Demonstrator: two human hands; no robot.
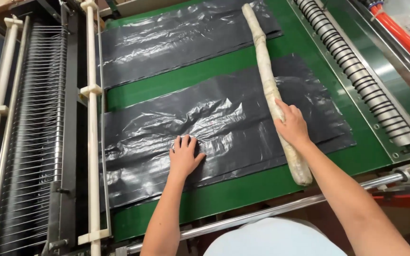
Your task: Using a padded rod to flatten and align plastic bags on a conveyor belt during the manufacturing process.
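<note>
A stack of black plastic bags [224, 118] lies flat on the green conveyor belt [243, 189] in front of me. My left hand [184, 156] rests palm down on the near left part of the stack, fingers spread. A long cloth-wrapped rod [266, 76] lies across the bags from far to near. My right hand [291, 125] grips this rod near its lower half. A second stack of black bags [186, 38] lies farther back on the belt, with the rod's far end on it.
A rack of thin wires with white bars [39, 118] stands at the left. A coiled spring roller [357, 71] and an orange tube [404, 35] run along the right. A metal bar [271, 213] crosses the near edge.
</note>
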